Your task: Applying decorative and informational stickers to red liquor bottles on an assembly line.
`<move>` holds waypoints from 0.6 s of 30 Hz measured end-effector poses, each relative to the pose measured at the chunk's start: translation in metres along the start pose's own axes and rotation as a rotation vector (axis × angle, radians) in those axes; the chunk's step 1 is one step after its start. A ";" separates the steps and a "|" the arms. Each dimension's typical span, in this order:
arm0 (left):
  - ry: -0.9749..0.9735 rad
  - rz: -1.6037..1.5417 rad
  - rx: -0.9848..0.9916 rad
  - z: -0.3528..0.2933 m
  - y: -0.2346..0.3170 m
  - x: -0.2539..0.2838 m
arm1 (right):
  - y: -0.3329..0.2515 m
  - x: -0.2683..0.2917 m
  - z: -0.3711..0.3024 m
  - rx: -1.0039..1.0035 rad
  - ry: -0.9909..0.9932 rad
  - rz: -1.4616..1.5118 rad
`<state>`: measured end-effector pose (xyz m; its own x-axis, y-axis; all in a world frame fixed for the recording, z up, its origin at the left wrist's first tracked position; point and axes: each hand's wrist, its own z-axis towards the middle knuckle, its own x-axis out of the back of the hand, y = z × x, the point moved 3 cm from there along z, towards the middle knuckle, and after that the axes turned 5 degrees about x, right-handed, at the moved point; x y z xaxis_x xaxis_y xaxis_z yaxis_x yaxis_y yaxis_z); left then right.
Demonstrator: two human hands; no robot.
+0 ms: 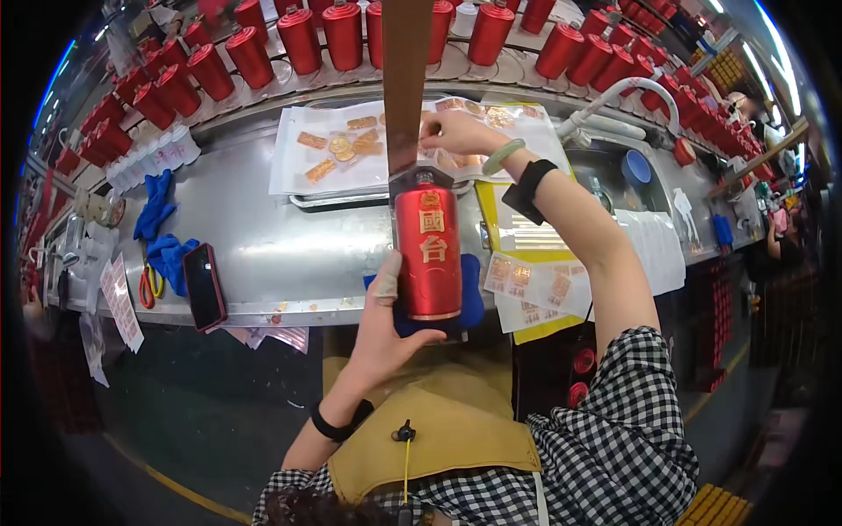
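A red bottle [427, 254] with gold characters lies on a blue cloth [471, 280] at the bench's front edge, neck pointing away. My left hand [379, 329] cups its left side and base, with a pale covering on one finger. Farther back, my right hand [463, 136] is over a white sheet [294, 167] in a shallow tray, its bent fingers pinched together near gold decals [498, 117]. A brown post partly hides those fingertips, so anything between them does not show. More gold decals [342, 147] lie on the sheet's left part.
The brown post [405, 79] rises between my hands. Rows of red bottles [298, 42] stand behind the bench. A phone [204, 287], scissors [149, 287] and blue gloves [158, 206] lie left. At right are decal sheets [535, 285], a sink with a blue bowl [636, 167] and a tap [645, 83].
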<state>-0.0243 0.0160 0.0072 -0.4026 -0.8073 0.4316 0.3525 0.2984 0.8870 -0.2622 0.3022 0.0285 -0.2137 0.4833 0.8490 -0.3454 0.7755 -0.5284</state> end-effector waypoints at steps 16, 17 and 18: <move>0.254 -0.162 -0.263 0.125 0.071 0.006 | -0.138 0.097 -0.164 0.026 0.644 0.639; 0.249 -0.161 -0.260 0.130 0.071 0.008 | -0.145 0.096 -0.171 0.021 0.646 0.642; 0.110 -0.366 -0.153 0.135 0.069 0.008 | -0.150 0.094 -0.179 0.003 0.673 0.724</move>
<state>-0.1172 0.0985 0.0939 -0.4351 -0.8981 0.0642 0.3277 -0.0915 0.9403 -0.0670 0.3035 0.1874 0.1900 0.9714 0.1427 -0.3388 0.2013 -0.9191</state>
